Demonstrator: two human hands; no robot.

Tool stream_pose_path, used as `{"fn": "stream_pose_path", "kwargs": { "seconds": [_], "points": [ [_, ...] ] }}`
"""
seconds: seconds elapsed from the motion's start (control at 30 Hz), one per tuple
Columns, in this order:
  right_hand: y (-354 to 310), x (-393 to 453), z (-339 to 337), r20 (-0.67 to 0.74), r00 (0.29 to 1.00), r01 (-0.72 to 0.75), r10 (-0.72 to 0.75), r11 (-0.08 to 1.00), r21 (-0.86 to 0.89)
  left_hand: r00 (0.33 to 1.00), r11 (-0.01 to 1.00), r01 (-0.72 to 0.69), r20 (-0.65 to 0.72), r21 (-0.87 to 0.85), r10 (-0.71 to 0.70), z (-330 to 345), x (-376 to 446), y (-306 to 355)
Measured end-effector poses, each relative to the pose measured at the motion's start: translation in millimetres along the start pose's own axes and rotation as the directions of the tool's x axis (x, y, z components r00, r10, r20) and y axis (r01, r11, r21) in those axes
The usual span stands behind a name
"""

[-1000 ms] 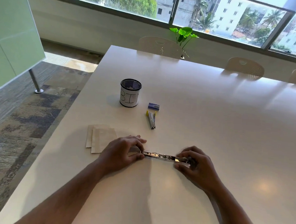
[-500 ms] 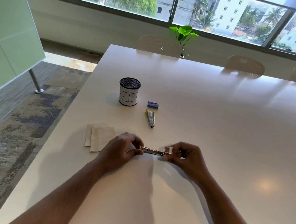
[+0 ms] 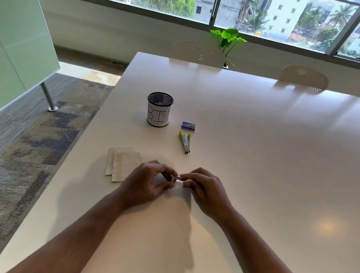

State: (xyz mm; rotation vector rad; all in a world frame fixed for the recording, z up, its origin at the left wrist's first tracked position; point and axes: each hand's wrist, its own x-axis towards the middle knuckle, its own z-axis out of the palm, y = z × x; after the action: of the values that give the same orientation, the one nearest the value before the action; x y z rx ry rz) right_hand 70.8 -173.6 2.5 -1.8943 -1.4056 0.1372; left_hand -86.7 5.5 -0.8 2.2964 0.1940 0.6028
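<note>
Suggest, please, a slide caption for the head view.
Left hand and right hand pinch a small metal part at a white table beside paper slips.

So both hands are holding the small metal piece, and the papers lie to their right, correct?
No. The left hand and right hand do hold the small metal piece, but the papers lie to their left, beside the left hand, as the head view shows.

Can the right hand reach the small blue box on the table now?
Probably yes, once it lets go: the right hand and left hand both pinch a small stapler. Bare table lies between it and the blue box; the yellow-tipped stapler lies slightly aside.
</note>
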Motion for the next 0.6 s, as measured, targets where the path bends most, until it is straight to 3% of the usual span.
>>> {"fn": "stream_pose_path", "kwargs": {
  "seconds": [0.13, 0.6],
  "points": [
    [-0.5, -0.8, -0.5, -0.004, 1.0, -0.012, 0.012, 1.0, -0.02, 0.998, 0.999, -0.03, 0.052, -0.01, 0.031, -2.3, -0.9, 1.2],
    [-6.1, -4.9, -0.5, 0.04, 0.997, 0.077, -0.07, 0.975, -0.21, 1.0, 1.0, -0.011, -0.02, 0.001, 0.011, 2.2, 2.4, -1.4]
  ]
}}
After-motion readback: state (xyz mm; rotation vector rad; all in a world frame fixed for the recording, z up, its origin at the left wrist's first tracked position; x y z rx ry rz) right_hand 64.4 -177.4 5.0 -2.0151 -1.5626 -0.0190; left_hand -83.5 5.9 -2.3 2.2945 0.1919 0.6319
